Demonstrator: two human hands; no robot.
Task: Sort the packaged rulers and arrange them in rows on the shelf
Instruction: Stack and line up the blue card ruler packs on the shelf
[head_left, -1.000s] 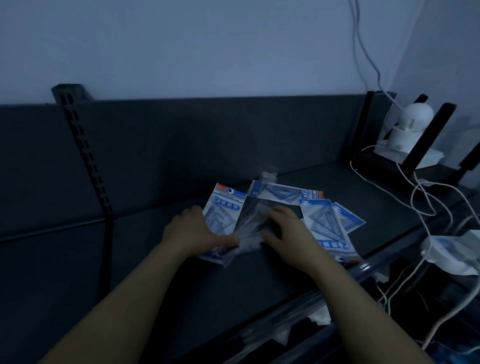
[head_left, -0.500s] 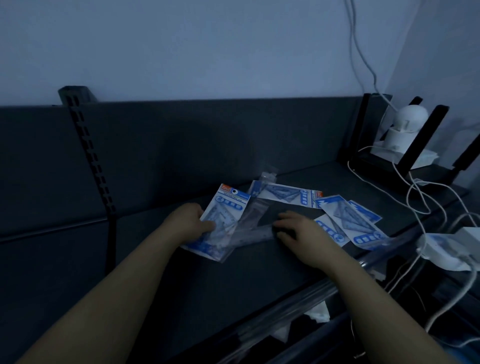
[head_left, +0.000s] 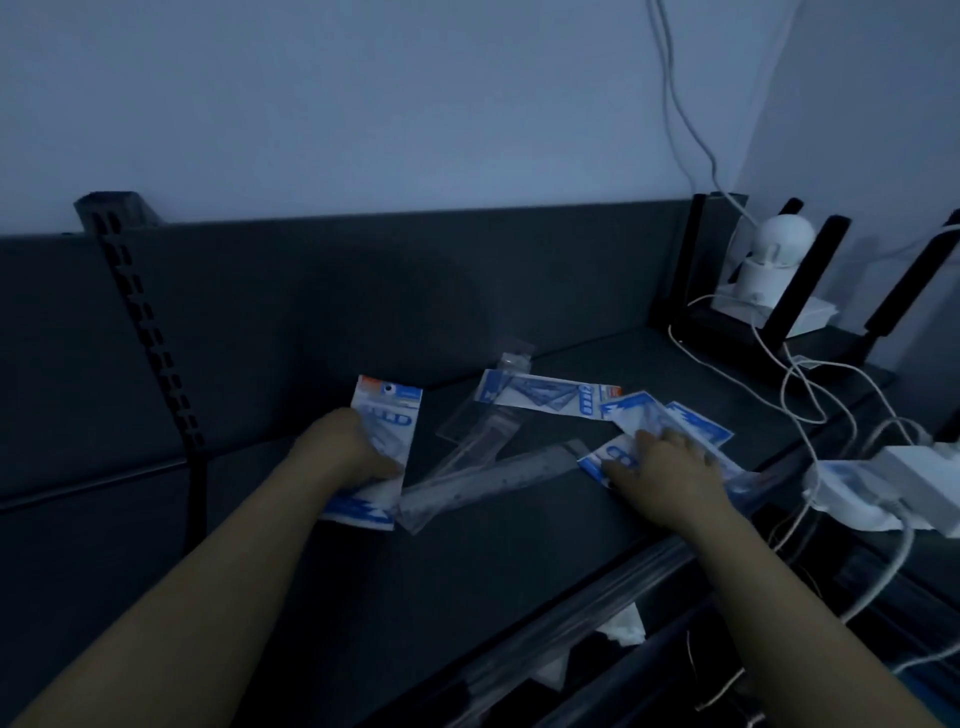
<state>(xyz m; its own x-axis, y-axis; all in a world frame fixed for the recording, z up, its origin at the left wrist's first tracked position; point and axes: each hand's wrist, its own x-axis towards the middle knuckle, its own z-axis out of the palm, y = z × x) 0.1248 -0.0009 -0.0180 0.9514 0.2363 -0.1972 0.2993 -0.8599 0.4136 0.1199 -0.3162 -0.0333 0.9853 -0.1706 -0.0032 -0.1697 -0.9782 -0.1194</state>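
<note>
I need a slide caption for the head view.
Left hand holds one blue ruler packet, right hand rests on other packets, on a dark shelf.

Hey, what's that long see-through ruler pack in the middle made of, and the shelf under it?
Long ruler pack: thin clear plastic film, glossy; the dark surface beneath shows through it. Shelf: probably painted metal, matte dark grey, flat and even; dim light leaves it open.
</note>
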